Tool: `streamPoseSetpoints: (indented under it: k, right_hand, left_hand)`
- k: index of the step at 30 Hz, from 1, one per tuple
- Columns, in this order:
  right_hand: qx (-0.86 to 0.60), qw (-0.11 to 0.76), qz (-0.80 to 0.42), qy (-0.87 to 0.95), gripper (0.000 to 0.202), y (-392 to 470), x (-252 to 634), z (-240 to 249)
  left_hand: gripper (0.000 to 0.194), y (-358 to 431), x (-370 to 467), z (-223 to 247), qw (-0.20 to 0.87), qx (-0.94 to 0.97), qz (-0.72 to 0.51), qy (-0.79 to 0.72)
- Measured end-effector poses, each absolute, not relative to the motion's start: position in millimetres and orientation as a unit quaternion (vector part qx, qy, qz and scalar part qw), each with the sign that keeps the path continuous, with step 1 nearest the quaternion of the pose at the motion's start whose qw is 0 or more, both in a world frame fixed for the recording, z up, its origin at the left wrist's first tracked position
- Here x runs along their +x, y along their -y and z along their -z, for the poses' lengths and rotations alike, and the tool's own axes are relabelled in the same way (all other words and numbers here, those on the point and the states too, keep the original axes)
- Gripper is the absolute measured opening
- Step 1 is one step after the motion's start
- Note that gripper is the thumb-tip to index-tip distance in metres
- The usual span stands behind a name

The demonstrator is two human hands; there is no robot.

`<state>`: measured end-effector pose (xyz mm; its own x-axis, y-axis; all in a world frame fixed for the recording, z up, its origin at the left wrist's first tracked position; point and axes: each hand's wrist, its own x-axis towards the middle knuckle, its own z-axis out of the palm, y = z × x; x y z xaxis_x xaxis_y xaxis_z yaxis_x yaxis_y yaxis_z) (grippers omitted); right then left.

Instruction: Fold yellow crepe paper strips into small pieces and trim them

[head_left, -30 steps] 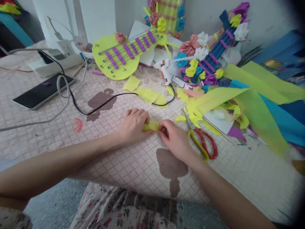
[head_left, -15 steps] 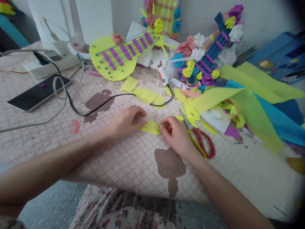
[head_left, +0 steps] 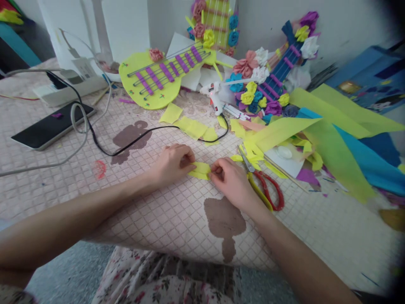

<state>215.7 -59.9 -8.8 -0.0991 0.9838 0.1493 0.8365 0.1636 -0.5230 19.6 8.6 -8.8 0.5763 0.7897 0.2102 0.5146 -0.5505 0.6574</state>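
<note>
A small yellow crepe paper strip (head_left: 200,170) lies low over the patterned tablecloth, between my two hands. The left end is pinched by my left hand (head_left: 175,162), thumb against the curled fingers. At the right end my right hand (head_left: 229,179) pinches the paper between thumb and forefinger. Just beyond the right wrist rest scissors (head_left: 267,190) with red and yellow handles, their blades pointing away from me. Several cut yellow paper pieces (head_left: 191,126) lie farther back, past my hands.
A hot glue gun (head_left: 215,99) stands behind the pieces, its black cord (head_left: 136,137) crossing the table. Decorated paper guitars (head_left: 152,99) lean at the back. Crepe sheets (head_left: 344,156) and scraps spread on the right; a black phone (head_left: 52,124) and a power strip (head_left: 57,90) occupy the left.
My right hand has moved slightly left onto the strip's end, and my left fingers have closed onto the other end. The strip now looks narrower, with a crease along it.
</note>
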Motion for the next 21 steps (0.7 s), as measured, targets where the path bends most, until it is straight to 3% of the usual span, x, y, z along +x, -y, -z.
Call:
streamPoseSetpoints:
  k: [5, 9, 13, 21]
  right_hand:
    - [-0.629, 0.326, -0.236, 0.665, 0.009, 60, 214, 4]
    - [-0.585, 0.416, -0.343, 0.605, 0.006, 59, 213, 4]
    - [-0.549, 0.410, -0.396, 0.612, 0.005, 59, 210, 3]
    - [-0.509, 0.438, -0.492, 0.555, 0.018, 63, 202, 0]
  left_hand:
    - [0.007, -5, 19, 3, 0.367, 0.806, -0.267, -0.379]
    - [0.023, -3, 18, -3, 0.414, 0.804, -0.257, -0.342]
    - [0.034, -2, 16, -5, 0.486, 0.778, -0.249, -0.311]
    - [0.022, 1, 21, -2, 0.586, 0.708, -0.235, -0.316]
